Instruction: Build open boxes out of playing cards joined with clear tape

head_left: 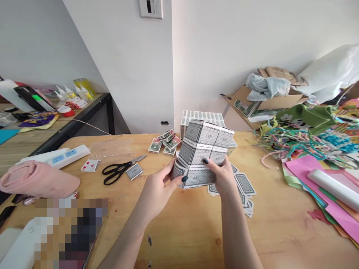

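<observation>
A box-like block built of grey-backed playing cards [200, 149] is held up over the middle of the table, tilted. My left hand [165, 183] grips its lower left corner, thumb on the near edge. Around its right side wraps my right hand [220, 172], with the thumb on the front face. Behind it stands a larger block of cards [202, 116], partly hidden. Loose cards [245, 184] lie to the right, beneath and beside my right hand. Several card packs [165, 142] are piled at the back left. Black-handled scissors [120, 170] lie open beside a grey-backed card [134, 171].
A power strip [70, 155], a pink rolled pouch [39, 179] and a red-heart card [90, 165] lie on the left. Tangled yarn [291, 134] and coloured sheets [316, 186] cover the right side. An open cardboard box [269, 104] with cloth stands behind.
</observation>
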`<state>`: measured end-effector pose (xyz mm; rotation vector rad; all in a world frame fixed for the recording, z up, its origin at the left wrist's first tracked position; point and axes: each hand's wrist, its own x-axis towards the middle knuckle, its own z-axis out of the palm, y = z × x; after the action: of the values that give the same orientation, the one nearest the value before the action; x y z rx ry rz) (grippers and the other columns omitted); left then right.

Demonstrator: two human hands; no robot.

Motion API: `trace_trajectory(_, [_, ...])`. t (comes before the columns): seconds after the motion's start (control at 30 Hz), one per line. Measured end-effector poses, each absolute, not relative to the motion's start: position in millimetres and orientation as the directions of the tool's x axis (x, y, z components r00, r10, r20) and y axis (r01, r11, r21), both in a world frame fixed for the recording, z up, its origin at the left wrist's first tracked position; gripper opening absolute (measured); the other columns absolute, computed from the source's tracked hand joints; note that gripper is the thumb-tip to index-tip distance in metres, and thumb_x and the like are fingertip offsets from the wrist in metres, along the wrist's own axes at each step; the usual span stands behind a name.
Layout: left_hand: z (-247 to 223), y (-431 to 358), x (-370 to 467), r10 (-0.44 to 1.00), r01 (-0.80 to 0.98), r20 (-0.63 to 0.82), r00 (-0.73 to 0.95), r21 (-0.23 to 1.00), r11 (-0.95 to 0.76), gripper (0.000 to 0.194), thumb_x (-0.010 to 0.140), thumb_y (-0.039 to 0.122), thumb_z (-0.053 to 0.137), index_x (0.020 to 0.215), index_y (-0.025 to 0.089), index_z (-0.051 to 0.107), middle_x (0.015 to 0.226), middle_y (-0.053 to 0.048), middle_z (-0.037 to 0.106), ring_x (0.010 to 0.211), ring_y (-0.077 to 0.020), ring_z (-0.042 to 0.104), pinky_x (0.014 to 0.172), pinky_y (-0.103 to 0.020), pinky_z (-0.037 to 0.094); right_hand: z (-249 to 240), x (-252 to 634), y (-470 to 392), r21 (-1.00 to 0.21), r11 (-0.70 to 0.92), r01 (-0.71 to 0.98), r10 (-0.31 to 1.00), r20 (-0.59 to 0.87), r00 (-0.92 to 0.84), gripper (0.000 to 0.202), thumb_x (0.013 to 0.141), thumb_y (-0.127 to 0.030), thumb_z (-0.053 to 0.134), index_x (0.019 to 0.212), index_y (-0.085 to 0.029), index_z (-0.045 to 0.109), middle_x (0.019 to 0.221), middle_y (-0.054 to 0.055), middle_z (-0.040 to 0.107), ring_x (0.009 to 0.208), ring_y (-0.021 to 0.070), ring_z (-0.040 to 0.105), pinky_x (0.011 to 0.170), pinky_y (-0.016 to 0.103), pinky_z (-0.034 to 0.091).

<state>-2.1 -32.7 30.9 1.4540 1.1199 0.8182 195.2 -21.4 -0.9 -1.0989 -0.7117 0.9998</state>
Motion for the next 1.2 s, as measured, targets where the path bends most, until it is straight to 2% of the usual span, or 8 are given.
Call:
trace_trajectory(0.17, [27.6, -30.8, -1.5, 0.944, 0.27, -0.046, 0.327, 0.962, -0.046, 0.055, 0.086, 0.04, 0.056, 0.138, 0.028, 0.044, 0.132, -0.002, 0.058, 0.119, -0.0217, 0.057, 0.1, -0.034, 0.045, 3.2, 192.5, -22.8, -0.953, 0.141, -0.269, 0.899, 0.01, 0.437, 0.075, 0.053, -0.032, 0.085, 0.121, -0.023, 0.055, 0.113, 0.008, 0.068, 0.105, 0.0281, 0.063, 0.092, 0.046, 0.05])
trace_trajectory(0.4, [28.5, -32.3, 1.7, 0.95, 0.349, 0.021, 0.313, 0.927, -0.136, 0.056, 0.09, 0.04, 0.047, 0.143, 0.024, 0.036, 0.133, -0.006, 0.057, 0.119, -0.0218, 0.056, 0.101, -0.032, 0.042, 8.7, 187.4, -25.8, -0.944, 0.168, -0.284, 0.878, 0.012, 0.478, 0.081, 0.054, -0.03, 0.085, 0.127, -0.024, 0.049, 0.116, 0.008, 0.066, 0.105, 0.0278, 0.063, 0.092, 0.046, 0.05])
trace_trajectory(0.57, [26.0, -32.7, 9.5, 0.959, 0.35, 0.102, 0.263, 0.917, -0.193, 0.052, 0.093, 0.037, 0.043, 0.143, 0.024, 0.037, 0.139, -0.007, 0.052, 0.127, -0.0219, 0.048, 0.104, -0.031, 0.038, 14.6, 181.9, -27.4, -0.953, 0.186, -0.241, 0.844, 0.029, 0.536, 0.086, 0.054, -0.032, 0.085, 0.13, -0.023, 0.046, 0.123, 0.01, 0.062, 0.108, 0.0282, 0.061, 0.093, 0.047, 0.05])
trace_trajectory(0.67, [19.8, -32.5, 15.5, 0.969, 0.297, 0.11, 0.22, 0.939, -0.174, 0.054, 0.093, 0.037, 0.043, 0.144, 0.022, 0.034, 0.145, -0.007, 0.044, 0.133, -0.0198, 0.041, 0.107, -0.029, 0.035, 22.1, 176.7, -30.3, -0.966, 0.17, -0.193, 0.812, 0.026, 0.584, 0.086, 0.053, -0.033, 0.085, 0.13, -0.022, 0.046, 0.122, 0.01, 0.062, 0.109, 0.0279, 0.061, 0.096, 0.047, 0.048])
trace_trajectory(0.8, [11.9, -31.4, 20.7, 0.985, 0.191, 0.07, 0.155, 0.977, -0.099, 0.056, 0.092, 0.038, 0.046, 0.144, 0.021, 0.035, 0.147, -0.007, 0.041, 0.134, -0.0189, 0.041, 0.106, -0.027, 0.037, 30.9, 170.7, -34.3, -0.977, 0.146, -0.158, 0.785, 0.017, 0.619, 0.083, 0.056, -0.035, 0.083, 0.129, -0.022, 0.046, 0.12, 0.009, 0.063, 0.108, 0.027, 0.061, 0.095, 0.045, 0.049])
trace_trajectory(0.9, [11.3, -27.0, 19.3, 0.989, 0.06, 0.05, 0.142, 0.996, -0.059, 0.055, 0.088, 0.037, 0.054, 0.139, 0.021, 0.043, 0.143, -0.007, 0.046, 0.132, -0.0203, 0.044, 0.107, -0.028, 0.037, 33.4, 169.0, -35.4, -0.976, 0.145, -0.164, 0.775, 0.009, 0.632, 0.08, 0.056, -0.035, 0.083, 0.127, -0.021, 0.048, 0.119, 0.009, 0.064, 0.106, 0.0271, 0.062, 0.093, 0.045, 0.05])
trace_trajectory(1.07, [14.6, -16.3, 12.6, 0.988, -0.209, -0.036, 0.15, 0.976, 0.067, 0.054, 0.072, 0.03, 0.074, 0.124, 0.02, 0.06, 0.13, -0.008, 0.059, 0.124, -0.0248, 0.052, 0.104, -0.035, 0.043, 32.9, 168.9, -34.8, -0.97, 0.154, -0.187, 0.783, 0.004, 0.621, 0.081, 0.056, -0.034, 0.083, 0.127, -0.021, 0.047, 0.118, 0.009, 0.064, 0.106, 0.0267, 0.062, 0.094, 0.045, 0.049])
trace_trajectory(1.2, [13.2, -16.7, 15.3, 0.992, -0.291, -0.065, 0.111, 0.952, 0.095, 0.052, 0.066, 0.027, 0.079, 0.116, 0.021, 0.065, 0.125, -0.008, 0.063, 0.119, -0.0245, 0.056, 0.103, -0.035, 0.045, 31.9, 169.0, -34.6, -0.972, 0.148, -0.182, 0.771, -0.002, 0.637, 0.082, 0.055, -0.035, 0.083, 0.127, -0.022, 0.047, 0.119, 0.009, 0.064, 0.107, 0.0274, 0.062, 0.094, 0.046, 0.05])
